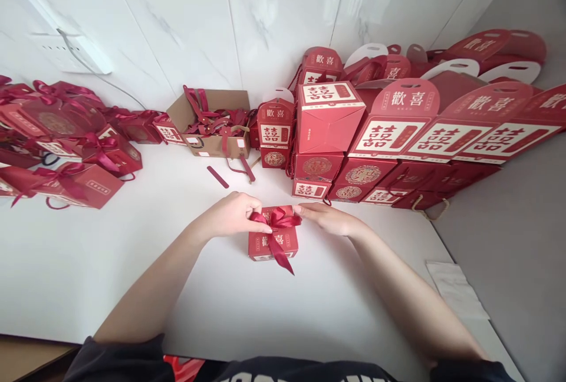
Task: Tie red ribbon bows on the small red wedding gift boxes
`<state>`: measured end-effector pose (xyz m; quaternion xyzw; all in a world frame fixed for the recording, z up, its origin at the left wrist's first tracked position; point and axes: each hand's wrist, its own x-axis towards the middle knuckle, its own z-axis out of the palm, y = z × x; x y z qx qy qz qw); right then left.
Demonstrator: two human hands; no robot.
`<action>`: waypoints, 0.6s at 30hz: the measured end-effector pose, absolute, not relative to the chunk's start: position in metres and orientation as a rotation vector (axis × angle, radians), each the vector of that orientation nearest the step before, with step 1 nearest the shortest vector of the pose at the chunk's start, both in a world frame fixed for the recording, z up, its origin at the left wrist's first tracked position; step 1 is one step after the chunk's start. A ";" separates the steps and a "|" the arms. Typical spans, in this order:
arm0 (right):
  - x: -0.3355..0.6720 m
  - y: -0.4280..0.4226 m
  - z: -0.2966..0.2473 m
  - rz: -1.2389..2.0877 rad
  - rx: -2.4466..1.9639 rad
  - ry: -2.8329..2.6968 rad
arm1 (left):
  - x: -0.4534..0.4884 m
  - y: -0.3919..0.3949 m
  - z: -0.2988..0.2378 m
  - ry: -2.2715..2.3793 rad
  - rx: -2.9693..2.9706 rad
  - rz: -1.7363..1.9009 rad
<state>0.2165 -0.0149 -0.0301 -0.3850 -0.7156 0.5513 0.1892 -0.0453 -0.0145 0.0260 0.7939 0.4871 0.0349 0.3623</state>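
Note:
A small red gift box (270, 244) with white characters stands on the white table (88, 264) in front of me. A dark red ribbon bow (276, 219) sits on its top, with one tail hanging down the front. My left hand (232, 214) pinches the bow's left loop with closed fingers. My right hand (325, 217) grips the bow's right loop at the box's right top edge.
Stacked red gift boxes (327, 128) fill the back right along the wall. A brown carton (212, 125) of red ribbons stands at the back centre, with a loose ribbon strip (217, 177) before it. Ribbon-tied boxes (84, 181) lie at left. A white sheet (455, 287) lies at right.

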 end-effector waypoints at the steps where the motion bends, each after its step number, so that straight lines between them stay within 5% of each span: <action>1: 0.214 -0.015 -0.031 1.614 -1.015 -2.002 | -0.046 -0.014 0.026 1.260 2.037 0.089; 13: 0.226 -0.043 0.016 1.085 -0.721 -2.366 | -0.047 -0.012 0.023 1.294 2.049 0.147; 18: 0.229 -0.052 0.021 1.290 -0.724 -2.601 | -0.044 -0.012 0.024 1.193 2.008 0.167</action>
